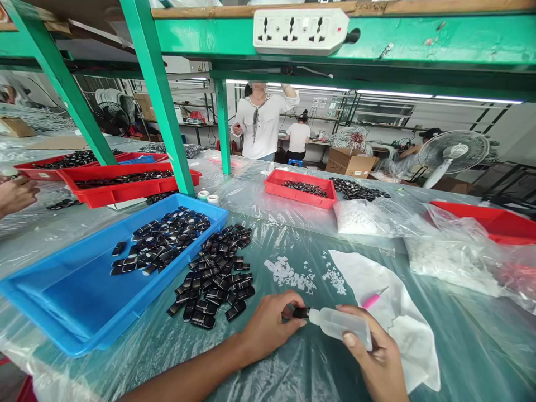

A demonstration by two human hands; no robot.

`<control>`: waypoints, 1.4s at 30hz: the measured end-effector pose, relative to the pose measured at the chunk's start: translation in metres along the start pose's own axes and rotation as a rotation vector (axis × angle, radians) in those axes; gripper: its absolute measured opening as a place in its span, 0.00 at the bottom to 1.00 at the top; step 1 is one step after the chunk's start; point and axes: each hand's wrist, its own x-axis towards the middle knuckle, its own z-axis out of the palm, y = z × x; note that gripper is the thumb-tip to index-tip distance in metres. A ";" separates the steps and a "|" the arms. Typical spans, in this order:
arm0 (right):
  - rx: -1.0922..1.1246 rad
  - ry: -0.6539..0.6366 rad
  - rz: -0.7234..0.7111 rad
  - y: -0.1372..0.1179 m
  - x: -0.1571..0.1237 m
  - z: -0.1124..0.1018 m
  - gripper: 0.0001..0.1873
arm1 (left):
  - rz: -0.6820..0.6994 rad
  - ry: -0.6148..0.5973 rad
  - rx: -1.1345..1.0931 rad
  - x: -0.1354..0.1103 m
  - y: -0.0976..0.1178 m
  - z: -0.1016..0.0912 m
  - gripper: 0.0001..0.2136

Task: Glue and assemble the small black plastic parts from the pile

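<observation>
Between thumb and fingers, my left hand (274, 321) pinches a small black plastic part (300, 313). A translucent squeeze bottle (341, 325) lies on its side in the grip of my right hand (374, 349). Its nozzle points left and meets the black part, or comes very close to it. Left of my hands is a loose pile of similar black parts (213, 279) on the plastic-covered table. Small white pieces (288, 274) are scattered just beyond my hands. Under and beside my right hand spreads a white cloth (412, 335), with a pink-handled pointed tool (374, 298) on it.
A blue tray (92, 329) with black parts stands at left. Red trays (270, 187) and bags of white pieces (360, 218) line the far side. Green posts (161, 95) rise from the table. Another person's hand (19, 192) shows at far left; people are in the background.
</observation>
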 end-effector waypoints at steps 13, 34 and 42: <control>-0.025 0.038 -0.079 -0.004 0.000 0.000 0.15 | -0.035 -0.022 0.010 -0.001 0.004 -0.002 0.11; 0.001 0.015 -0.068 -0.002 -0.002 0.001 0.13 | 0.031 -0.015 0.046 -0.002 0.001 -0.001 0.08; 0.096 0.036 0.046 -0.005 -0.001 0.000 0.16 | -0.029 0.004 -0.066 0.000 -0.001 0.001 0.09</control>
